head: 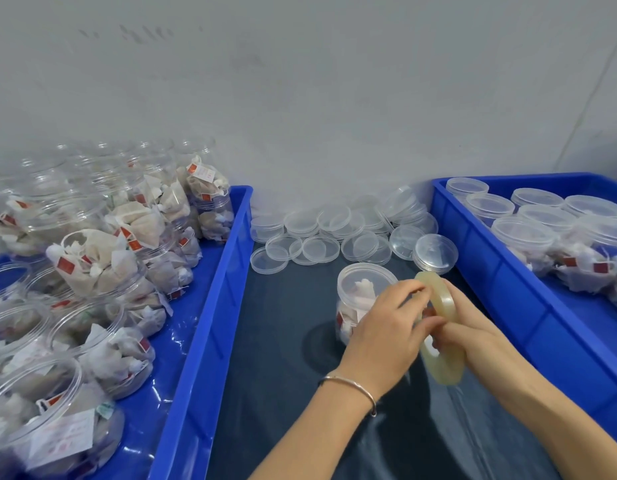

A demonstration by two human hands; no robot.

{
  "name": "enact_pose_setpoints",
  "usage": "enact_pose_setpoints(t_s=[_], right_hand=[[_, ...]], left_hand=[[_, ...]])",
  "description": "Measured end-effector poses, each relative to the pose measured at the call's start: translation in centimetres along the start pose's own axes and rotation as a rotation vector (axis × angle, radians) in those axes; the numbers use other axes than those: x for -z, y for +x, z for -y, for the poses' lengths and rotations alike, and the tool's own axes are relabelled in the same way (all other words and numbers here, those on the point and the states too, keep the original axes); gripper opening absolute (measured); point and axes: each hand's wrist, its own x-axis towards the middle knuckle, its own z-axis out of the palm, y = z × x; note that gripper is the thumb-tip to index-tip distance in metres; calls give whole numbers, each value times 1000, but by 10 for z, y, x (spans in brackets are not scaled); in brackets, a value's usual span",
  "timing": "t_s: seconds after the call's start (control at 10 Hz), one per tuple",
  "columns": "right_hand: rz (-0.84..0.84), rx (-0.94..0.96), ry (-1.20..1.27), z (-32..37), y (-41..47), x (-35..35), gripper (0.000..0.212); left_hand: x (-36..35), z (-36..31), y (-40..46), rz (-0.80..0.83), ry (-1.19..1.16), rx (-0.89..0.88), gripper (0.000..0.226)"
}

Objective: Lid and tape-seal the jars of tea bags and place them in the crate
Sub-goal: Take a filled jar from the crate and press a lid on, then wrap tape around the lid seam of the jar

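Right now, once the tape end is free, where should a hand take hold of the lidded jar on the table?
Probably around the jar's clear side wall below the lid, from its left: it stands upright, and both hands with the tape roll crowd its right.

A grey wall (300, 98) rises behind the dark table covering (283, 393).

You have one head-worn wide-angle view, looking forward and down from close above the dark work surface (283, 341). It faces a pale wall (300, 98), with a blue crate (210, 306) at each side edge.
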Motion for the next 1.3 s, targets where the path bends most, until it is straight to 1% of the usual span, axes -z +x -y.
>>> enact_pose_setpoints(t_s=[0.1, 0.2, 0.3, 0.4, 0.5, 0.6, 0.7, 0.8, 0.9, 1.0, 1.1, 1.2, 1.3], right_hand=[[27, 30, -18, -2, -2, -3, 82], [53, 39, -43, -2, 4, -9, 83], [68, 64, -69, -5, 7, -10, 83], [72, 70, -74, -10, 9, -13, 84], [65, 98, -124, -11, 9, -16, 83], [9, 206, -253, -14, 9, -20, 68], [-25, 265, -361, -14, 9, -22, 68], [-8, 288, -419, -16, 7, -22, 77], [-12, 272, -384, -14, 7, -21, 66], [-32, 254, -371, -11, 6, -18, 65], [-31, 274, -401, -14, 6, -13, 68], [-40, 280, -419, -7, 8, -15, 72], [-33, 240, -398, -13, 10, -17, 71]], left_hand=[[0, 0, -5, -134, -11, -18, 31], [-1, -1, -7, -208, -77, 11, 36], [-3, 0, -8, -228, -44, -24, 33], [-6, 6, -10, -323, 31, -109, 23], [-7, 9, -11, -362, 9, -112, 17], [-3, 9, -6, -398, -243, 63, 9], [2, 9, -3, -392, -364, 161, 5], [6, 8, 0, -281, -294, 161, 4], [5, 6, 0, -172, -190, 142, 9], [7, 4, -1, -64, -201, 114, 7], [9, 3, -2, -61, -322, 128, 9], [11, 5, -3, -138, -399, 150, 18], [10, 5, -5, -197, -410, 132, 11]])
